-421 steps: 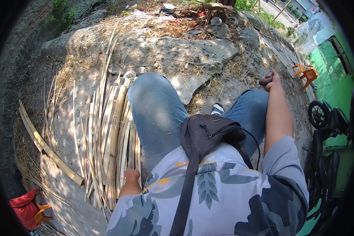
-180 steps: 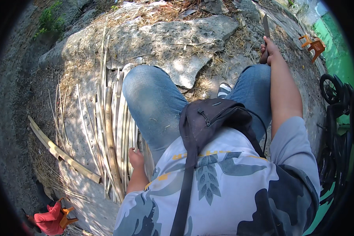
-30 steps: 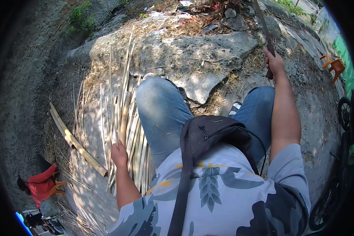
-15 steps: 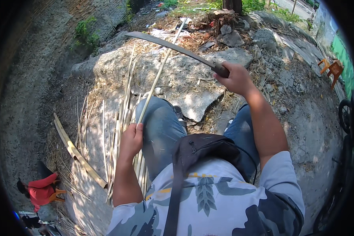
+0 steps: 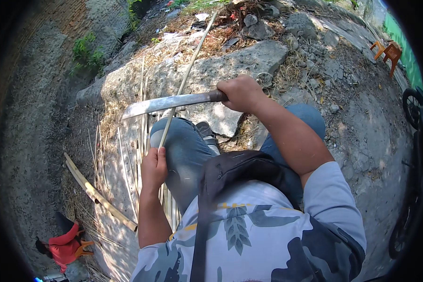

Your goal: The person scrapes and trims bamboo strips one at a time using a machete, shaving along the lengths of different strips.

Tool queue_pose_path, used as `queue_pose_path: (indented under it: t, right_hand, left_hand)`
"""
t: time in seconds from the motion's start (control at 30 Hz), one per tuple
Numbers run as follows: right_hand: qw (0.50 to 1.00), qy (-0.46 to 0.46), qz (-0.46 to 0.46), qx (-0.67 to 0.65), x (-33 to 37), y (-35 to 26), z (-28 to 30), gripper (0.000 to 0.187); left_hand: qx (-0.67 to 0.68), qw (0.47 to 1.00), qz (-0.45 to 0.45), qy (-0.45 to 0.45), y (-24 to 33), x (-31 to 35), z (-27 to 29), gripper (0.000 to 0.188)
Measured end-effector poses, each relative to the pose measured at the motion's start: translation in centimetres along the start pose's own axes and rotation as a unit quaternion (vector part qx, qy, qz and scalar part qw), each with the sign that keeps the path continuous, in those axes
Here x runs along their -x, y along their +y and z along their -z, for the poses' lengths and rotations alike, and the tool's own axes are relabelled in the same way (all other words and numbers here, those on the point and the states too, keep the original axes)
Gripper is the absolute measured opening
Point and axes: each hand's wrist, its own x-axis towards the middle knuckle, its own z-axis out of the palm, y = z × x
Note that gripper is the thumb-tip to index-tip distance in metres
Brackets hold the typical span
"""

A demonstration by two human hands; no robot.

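Note:
My left hand (image 5: 153, 168) is closed round the lower end of a long, thin bamboo strip (image 5: 192, 58), which slants up and away past my left knee. In my right hand (image 5: 242, 94) is the dark handle of a machete (image 5: 169, 103), its broad blade pointing left. The blade lies across the strip a little above my left knee; whether it touches the strip or passes just over it, I cannot tell. Beside my left leg, more bamboo strips (image 5: 141, 136) lie on the ground, partly hidden by my left forearm.
A split bamboo pole (image 5: 98, 195) rests at the left. A person in a red top (image 5: 65, 246) sits on an orange chair at the lower left. A broken concrete slab (image 5: 211, 70) lies ahead. Orange plastic chairs (image 5: 391, 55) and a black wheel (image 5: 412, 107) are at the right.
My right hand has brought the machete down and leftward, from above the strip's middle to lower on it. My left hand still grips the strip. The whole view has shifted slightly.

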Motion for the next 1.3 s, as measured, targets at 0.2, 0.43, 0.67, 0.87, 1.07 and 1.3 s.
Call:
queue_pose_path:
  t: [0.2, 0.43, 0.67, 0.87, 1.07, 1.3]
  right_hand:
    - [0.99, 0.004, -0.142, 0.007, 0.1, 1.4, 0.5, 0.023]
    - [0.999, -0.019, -0.037, 0.007, 0.2, -1.9, -1.1, 0.02]
    - [0.989, 0.088, -0.116, 0.036, -0.6, 2.9, -0.6, 0.022]
    - [0.978, 0.073, -0.193, -0.001, 0.5, 2.7, -0.4, 0.021]
    - [0.999, 0.012, 0.013, 0.047, 0.4, 0.2, -1.6, 0.02]
    - [0.996, 0.019, -0.083, 0.018, -1.1, 2.9, 0.9, 0.018]
  left_hand:
    - [-0.003, 0.999, 0.0, 0.033, -0.3, 0.1, -1.1, 0.043]
    - [-0.009, 0.999, 0.002, 0.034, -0.7, -0.1, -1.1, 0.042]
    - [0.016, 0.998, -0.002, 0.063, -0.1, 0.5, -1.4, 0.041]
    - [-0.02, 0.998, 0.004, 0.051, 0.0, 0.5, -1.2, 0.041]
    - [-0.05, 0.997, -0.007, 0.055, 0.4, 0.6, -1.2, 0.039]
    - [-0.023, 0.996, -0.02, 0.08, 0.5, 0.9, -1.7, 0.038]
